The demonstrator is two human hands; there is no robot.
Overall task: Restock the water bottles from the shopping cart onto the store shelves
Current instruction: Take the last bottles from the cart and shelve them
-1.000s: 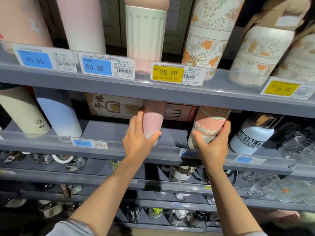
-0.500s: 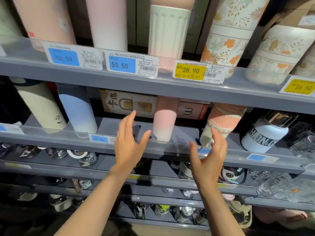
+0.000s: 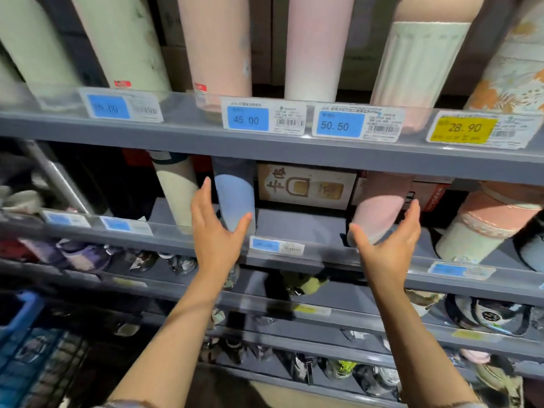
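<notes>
Pink bottle [image 3: 379, 210] stands on the shelf [image 3: 294, 228]; left hand [image 3: 216, 234] and right hand [image 3: 388, 248] spread, empty.

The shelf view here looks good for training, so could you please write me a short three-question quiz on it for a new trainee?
1. True or false: the left hand and the right hand are both open and hold nothing.
2. Multiple choice: which price shows on the yellow tag? A) 45.00 B) 50.50 C) 28.90
3. Fill in: between the blue bottle and the pink bottle, at the back of the second shelf, stands a printed ____.

Key
1. True
2. C
3. box
</notes>
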